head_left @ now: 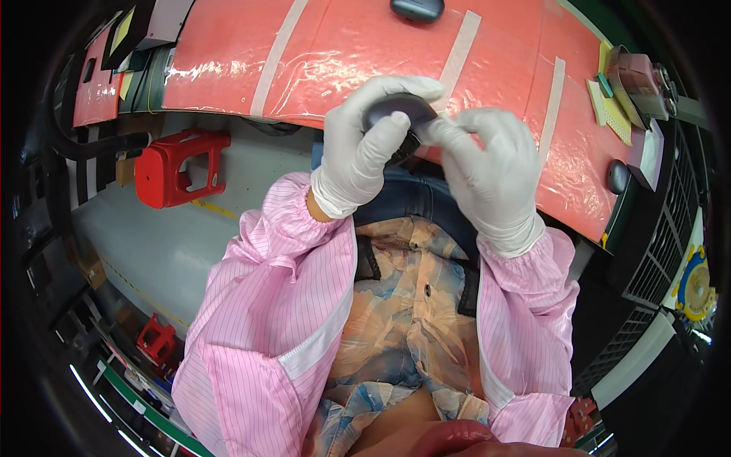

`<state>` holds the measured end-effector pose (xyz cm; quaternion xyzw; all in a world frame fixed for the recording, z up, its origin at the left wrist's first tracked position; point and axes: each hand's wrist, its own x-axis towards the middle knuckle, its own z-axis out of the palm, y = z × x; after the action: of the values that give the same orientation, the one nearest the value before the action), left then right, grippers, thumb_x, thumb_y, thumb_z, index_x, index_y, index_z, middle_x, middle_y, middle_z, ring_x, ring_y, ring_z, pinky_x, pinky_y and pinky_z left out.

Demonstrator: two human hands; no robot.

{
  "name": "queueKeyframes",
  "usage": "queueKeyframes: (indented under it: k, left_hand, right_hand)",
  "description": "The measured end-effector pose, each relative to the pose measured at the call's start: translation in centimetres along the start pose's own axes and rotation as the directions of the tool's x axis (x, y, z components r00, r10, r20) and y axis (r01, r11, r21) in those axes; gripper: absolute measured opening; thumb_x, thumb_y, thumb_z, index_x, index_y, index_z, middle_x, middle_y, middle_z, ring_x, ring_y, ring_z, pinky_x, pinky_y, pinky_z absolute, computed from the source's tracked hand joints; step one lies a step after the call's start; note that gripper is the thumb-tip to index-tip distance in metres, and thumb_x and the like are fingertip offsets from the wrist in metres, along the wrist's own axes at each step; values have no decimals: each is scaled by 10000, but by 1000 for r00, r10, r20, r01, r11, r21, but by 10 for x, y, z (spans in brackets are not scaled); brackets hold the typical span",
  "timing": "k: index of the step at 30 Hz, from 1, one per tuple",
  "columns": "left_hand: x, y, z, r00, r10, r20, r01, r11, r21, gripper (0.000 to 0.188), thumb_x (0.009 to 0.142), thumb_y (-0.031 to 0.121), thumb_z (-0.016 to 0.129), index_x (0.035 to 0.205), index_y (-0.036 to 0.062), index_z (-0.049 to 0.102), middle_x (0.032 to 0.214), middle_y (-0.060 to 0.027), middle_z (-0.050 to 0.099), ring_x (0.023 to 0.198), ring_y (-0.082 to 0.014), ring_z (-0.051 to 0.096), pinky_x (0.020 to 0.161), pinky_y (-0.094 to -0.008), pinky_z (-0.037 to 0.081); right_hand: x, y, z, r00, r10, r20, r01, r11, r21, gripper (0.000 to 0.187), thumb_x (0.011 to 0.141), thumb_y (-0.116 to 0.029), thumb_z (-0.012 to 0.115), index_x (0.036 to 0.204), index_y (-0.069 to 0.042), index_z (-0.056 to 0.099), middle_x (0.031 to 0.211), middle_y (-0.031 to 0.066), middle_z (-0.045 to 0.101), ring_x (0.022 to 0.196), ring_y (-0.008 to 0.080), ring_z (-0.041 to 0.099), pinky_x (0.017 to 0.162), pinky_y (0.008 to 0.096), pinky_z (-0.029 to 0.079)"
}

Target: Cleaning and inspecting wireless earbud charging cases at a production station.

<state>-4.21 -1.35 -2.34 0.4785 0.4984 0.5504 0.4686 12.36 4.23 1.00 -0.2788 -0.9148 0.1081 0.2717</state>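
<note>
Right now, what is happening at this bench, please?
A person in a pink striped coat and white gloves holds a small dark rounded case in front of the body. The left hand grips it, and the right hand works at its edge with the fingertips. Behind lies a red mat with two similar dark cases on it. A red stool stands on the floor.
</note>
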Motion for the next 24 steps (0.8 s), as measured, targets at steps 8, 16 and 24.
queueKeyframes:
  k: [8, 16, 24]
  left_hand:
    - [5, -5, 1, 996, -75, 38, 84, 845, -528, 729, 939, 630, 360, 1236, -16, 525, 1019, -149, 651, 849, -185, 668, 676, -274, 534]
    - [9, -4, 7, 998, -68, -10, 52, 845, -532, 731, 941, 594, 391, 1311, -34, 457, 1012, -131, 630, 818, -174, 619, 660, -268, 481]
    - [6, -15, 14, 960, 90, -265, -143, 972, -188, 828, 890, 699, 378, 1278, -26, 478, 1127, -141, 619, 959, -178, 621, 776, -287, 502]
  right_hand:
    - [-47, 65, -3, 918, 389, -80, -381, 919, 101, 287, 783, 26, 634, 1060, -49, 661, 1149, 163, 603, 1051, 330, 580, 938, 356, 456]
    - [-37, 44, 14, 922, 385, -35, -374, 911, 176, 234, 787, 50, 644, 1004, -35, 661, 1039, 116, 649, 917, 272, 603, 823, 337, 469]
    - [17, -21, 12, 994, 84, -65, -95, 977, -190, 277, 711, 2, 687, 951, -136, 708, 821, 39, 577, 740, 233, 558, 641, 357, 442]
